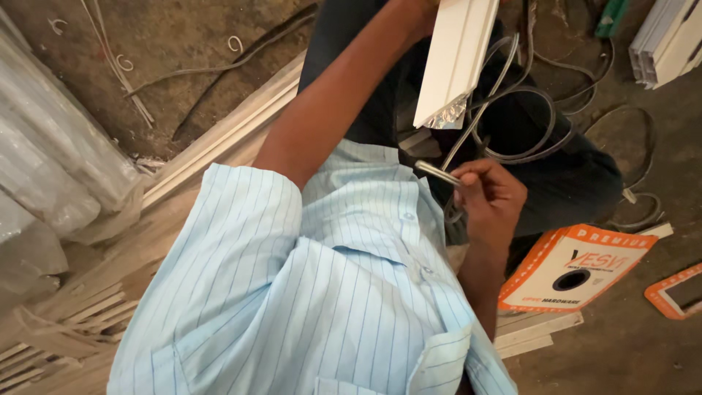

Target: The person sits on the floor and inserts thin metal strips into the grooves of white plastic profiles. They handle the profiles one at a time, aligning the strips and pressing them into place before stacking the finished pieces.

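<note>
My left hand (418,13) reaches to the top edge and holds up a white plastic profile piece (457,58), whose foil-covered cut end points down toward me. The hand itself is mostly hidden behind the profile. Below it, my right hand (491,199) is closed on a thin silver metal tool (437,172) whose tip points left. A grey rubber gasket strip (512,95) loops over my dark trousers and runs down to my right hand. My light blue striped shirt fills the lower middle.
An orange and white cardboard box (578,267) with a round hole lies at the right, on the dusty floor. White profile lengths (669,40) are stacked top right. Plastic-wrapped bundles (51,146) and long profiles (219,139) lie at the left.
</note>
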